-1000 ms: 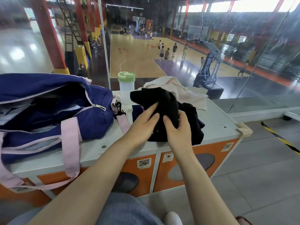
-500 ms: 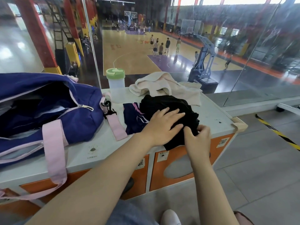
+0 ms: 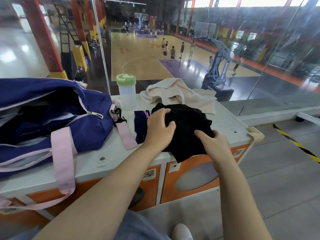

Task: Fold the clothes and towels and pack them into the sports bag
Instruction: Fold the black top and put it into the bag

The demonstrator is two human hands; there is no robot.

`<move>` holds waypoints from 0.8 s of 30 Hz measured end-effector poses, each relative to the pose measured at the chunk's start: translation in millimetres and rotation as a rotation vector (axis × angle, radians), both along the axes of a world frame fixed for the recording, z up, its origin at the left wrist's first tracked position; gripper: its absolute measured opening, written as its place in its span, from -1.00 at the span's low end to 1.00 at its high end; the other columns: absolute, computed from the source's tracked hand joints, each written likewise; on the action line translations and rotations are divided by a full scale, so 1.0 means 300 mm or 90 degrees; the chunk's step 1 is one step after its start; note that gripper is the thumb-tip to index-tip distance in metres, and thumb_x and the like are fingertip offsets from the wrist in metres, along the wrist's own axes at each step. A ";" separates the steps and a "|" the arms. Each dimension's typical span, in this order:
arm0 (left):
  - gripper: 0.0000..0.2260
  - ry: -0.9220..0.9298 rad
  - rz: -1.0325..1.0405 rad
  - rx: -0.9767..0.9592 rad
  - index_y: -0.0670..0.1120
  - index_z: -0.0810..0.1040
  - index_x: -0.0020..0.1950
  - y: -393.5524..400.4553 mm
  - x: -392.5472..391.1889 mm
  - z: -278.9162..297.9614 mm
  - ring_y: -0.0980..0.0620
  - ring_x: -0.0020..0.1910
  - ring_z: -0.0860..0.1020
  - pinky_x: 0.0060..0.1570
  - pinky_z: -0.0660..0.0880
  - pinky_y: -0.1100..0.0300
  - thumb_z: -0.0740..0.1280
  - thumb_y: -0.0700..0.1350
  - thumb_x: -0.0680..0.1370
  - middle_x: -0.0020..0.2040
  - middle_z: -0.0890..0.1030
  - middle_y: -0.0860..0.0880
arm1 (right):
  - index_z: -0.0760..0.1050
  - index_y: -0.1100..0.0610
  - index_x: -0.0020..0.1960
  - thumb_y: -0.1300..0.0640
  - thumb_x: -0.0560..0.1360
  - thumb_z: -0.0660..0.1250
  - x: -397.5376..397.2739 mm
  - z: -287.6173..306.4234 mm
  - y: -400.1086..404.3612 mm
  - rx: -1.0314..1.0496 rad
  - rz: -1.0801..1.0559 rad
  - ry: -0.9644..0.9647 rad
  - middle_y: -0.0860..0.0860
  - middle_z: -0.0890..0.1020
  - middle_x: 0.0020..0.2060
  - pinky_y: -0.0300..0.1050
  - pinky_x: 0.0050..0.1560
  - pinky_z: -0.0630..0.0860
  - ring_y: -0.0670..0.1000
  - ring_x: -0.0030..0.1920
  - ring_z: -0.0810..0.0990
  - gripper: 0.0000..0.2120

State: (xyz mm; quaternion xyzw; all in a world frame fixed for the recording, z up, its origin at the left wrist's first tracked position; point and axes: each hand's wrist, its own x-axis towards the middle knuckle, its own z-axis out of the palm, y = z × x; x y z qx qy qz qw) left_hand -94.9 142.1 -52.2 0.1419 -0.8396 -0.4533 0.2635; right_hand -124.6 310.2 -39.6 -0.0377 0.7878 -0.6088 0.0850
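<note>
Step in hand: folding the crumpled black fabric garment [image 3: 187, 129], which lies on the right half of the white-topped table [image 3: 97, 163], its near edge hanging over the table's front. My left hand [image 3: 158, 129] sits on the garment's left side, fingers curled into the cloth and bunching it. My right hand [image 3: 213, 144] is at the near right corner, fingers bent and pinching a fold of the same cloth. Both hands hold fabric; neither is flat.

Under the garment's left edge, a navy piece of clothing with pink trim [image 3: 140, 126] shows, touching it. Far of both lies a rumpled cream towel [image 3: 178, 96], unfolded. A translucent bottle with green lid [image 3: 126, 91] stands to the towel's left.

The navy sports bag with pink straps [image 3: 52, 118] rests at the left of the table, zip open, mouth facing me.

Judgement: task is early to midway; three items remain outside the bag. Next move calls for spreading the black garment flat, then bringing edges together before carrying it left into the bag.
</note>
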 end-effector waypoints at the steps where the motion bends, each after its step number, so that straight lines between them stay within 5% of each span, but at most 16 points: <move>1: -0.56 -0.029 0.030 0.075 -0.02 0.38 0.42 -0.010 0.009 0.006 -0.02 0.38 0.33 0.39 0.31 -0.04 0.27 -0.13 0.53 0.39 0.41 0.00 | 0.51 -0.02 -0.05 -0.01 0.45 0.39 0.007 0.009 -0.003 -0.019 -0.004 0.000 0.00 0.64 -0.03 0.10 0.12 0.60 0.04 0.04 0.62 -0.87; 3: -0.52 -0.098 0.032 0.223 -0.01 0.31 0.46 -0.025 0.029 0.009 0.01 0.23 0.43 0.15 0.47 0.11 0.27 -0.11 0.52 0.41 0.35 -0.01 | 0.51 -0.01 -0.04 0.03 0.46 0.38 0.024 0.032 -0.011 -0.052 -0.016 0.017 0.01 0.64 -0.04 0.04 0.05 0.60 0.02 0.01 0.61 -0.90; 6: -0.47 -0.154 0.007 0.272 -0.05 0.22 0.50 -0.044 0.038 0.002 0.13 -0.03 0.44 -0.23 0.34 0.31 0.28 -0.02 0.56 0.34 0.39 -0.01 | 0.53 -0.02 -0.02 0.05 0.49 0.36 0.041 0.069 -0.025 -0.067 -0.036 0.097 -0.02 0.64 -0.06 -0.09 -0.07 0.56 -0.02 0.00 0.61 -0.92; 10: -0.39 -0.201 -0.024 0.335 -0.06 0.23 0.51 -0.055 0.036 0.024 0.06 0.10 0.43 0.01 0.37 0.17 0.23 0.21 0.55 0.26 0.47 0.00 | 0.54 -0.01 0.12 0.13 0.50 0.39 0.054 0.120 -0.063 -0.256 0.033 -0.006 0.01 0.66 0.03 -0.10 -0.10 0.61 0.02 0.05 0.65 -0.79; 13: -0.23 -0.187 -0.024 0.414 0.01 0.34 0.46 -0.073 0.032 0.032 0.01 0.19 0.52 0.19 0.44 0.08 0.22 0.40 0.35 0.29 0.54 0.03 | 0.53 0.04 0.21 0.19 0.50 0.39 0.050 0.153 -0.091 -0.349 0.065 -0.093 0.06 0.66 0.09 -0.02 -0.02 0.63 0.08 0.09 0.65 -0.71; 18: -0.67 -0.090 -0.095 0.623 0.02 0.45 0.31 -0.103 0.064 0.069 0.05 0.14 0.56 0.06 0.49 0.19 0.20 0.13 0.62 0.17 0.60 0.00 | 0.52 0.09 0.25 0.19 0.47 0.37 0.047 0.187 -0.131 -0.437 0.084 -0.195 0.12 0.66 0.13 0.07 0.06 0.61 0.16 0.14 0.63 -0.66; 21: -0.59 -0.051 -0.113 0.708 -0.01 0.50 0.35 -0.124 0.086 0.082 -0.02 0.22 0.56 0.28 0.46 0.06 0.26 0.17 0.58 0.25 0.60 -0.04 | 0.53 0.13 0.26 0.19 0.45 0.36 0.053 0.202 -0.165 -0.496 0.117 -0.231 0.15 0.67 0.13 0.13 0.11 0.60 0.20 0.14 0.65 -0.62; 24: -0.55 0.009 -0.113 0.807 -0.03 0.53 0.33 -0.155 0.112 0.096 -0.09 0.23 0.58 0.26 0.49 -0.04 0.35 0.17 0.52 0.25 0.61 -0.08 | 0.55 0.15 0.22 0.22 0.49 0.29 0.070 0.222 -0.208 -0.542 0.183 -0.222 0.16 0.69 0.10 0.18 0.16 0.58 0.21 0.15 0.65 -0.69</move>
